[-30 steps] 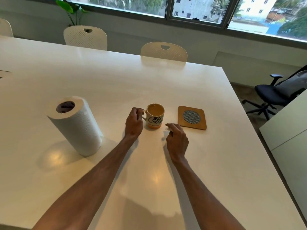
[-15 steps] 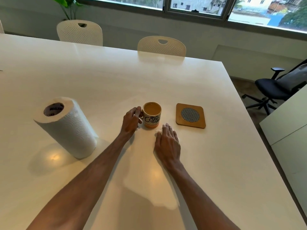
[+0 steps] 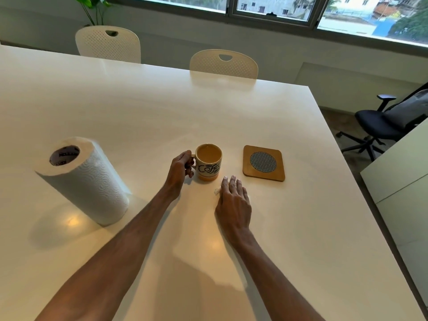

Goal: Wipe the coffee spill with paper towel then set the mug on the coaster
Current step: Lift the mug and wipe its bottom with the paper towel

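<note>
A cream and orange mug (image 3: pixel 209 162) with coffee in it stands on the white table (image 3: pixel 139 112). My left hand (image 3: pixel 179 169) grips its handle from the left. Just in front of the mug, my right hand (image 3: pixel 234 200) lies flat, palm down, pressing a small piece of paper towel (image 3: pixel 217 191) onto the table; only a white corner shows beside my fingers. Any spill under the hand is hidden. A square wooden coaster (image 3: pixel 264 162) with a round mesh centre lies right of the mug, apart from it.
A paper towel roll (image 3: pixel 83 179) stands at the left. Two cream chairs (image 3: pixel 224 63) are at the table's far edge, with a plant behind them. A black office chair (image 3: pixel 382 126) and a white cabinet (image 3: pixel 403 172) are off the table's right edge.
My right hand went from raised with curled fingers to flat on the table over the towel, then slid slightly right. My left hand kept hold of the mug handle.
</note>
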A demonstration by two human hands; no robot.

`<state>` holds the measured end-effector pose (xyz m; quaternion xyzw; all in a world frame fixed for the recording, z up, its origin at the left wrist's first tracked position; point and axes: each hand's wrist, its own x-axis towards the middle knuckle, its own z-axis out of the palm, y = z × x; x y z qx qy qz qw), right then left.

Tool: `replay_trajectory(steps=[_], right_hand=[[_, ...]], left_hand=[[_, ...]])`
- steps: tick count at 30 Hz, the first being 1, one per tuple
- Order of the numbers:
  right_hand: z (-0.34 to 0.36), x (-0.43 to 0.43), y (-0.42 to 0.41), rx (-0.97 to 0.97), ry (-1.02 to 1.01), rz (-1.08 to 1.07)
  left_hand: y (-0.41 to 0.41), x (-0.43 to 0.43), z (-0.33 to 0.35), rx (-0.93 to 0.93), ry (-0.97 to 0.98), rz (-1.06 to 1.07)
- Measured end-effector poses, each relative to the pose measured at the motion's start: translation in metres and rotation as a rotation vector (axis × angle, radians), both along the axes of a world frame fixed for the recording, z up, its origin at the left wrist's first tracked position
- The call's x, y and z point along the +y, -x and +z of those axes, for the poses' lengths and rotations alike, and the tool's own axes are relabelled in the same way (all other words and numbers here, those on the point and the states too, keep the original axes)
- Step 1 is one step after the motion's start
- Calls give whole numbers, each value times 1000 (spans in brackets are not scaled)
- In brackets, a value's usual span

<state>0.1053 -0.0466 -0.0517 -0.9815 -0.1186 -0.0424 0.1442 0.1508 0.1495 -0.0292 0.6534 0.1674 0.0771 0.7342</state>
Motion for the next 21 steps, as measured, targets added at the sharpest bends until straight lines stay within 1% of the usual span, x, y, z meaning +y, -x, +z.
replay_trajectory(steps=[6,11,17,21], right_hand=[[4,-6,-3,-31,-79,-6],[7,-12,-3,-68,-96,77],[1,-8,7,46,-39,87],[3,-5,12,176,-34,48]], left_hand=[[-3,3,-6,-6,81,-10],[-5,5,-9,-2,119,-25],[-8,7,-2,3,129,-26],[-10,10,8,-5,152,-9]])
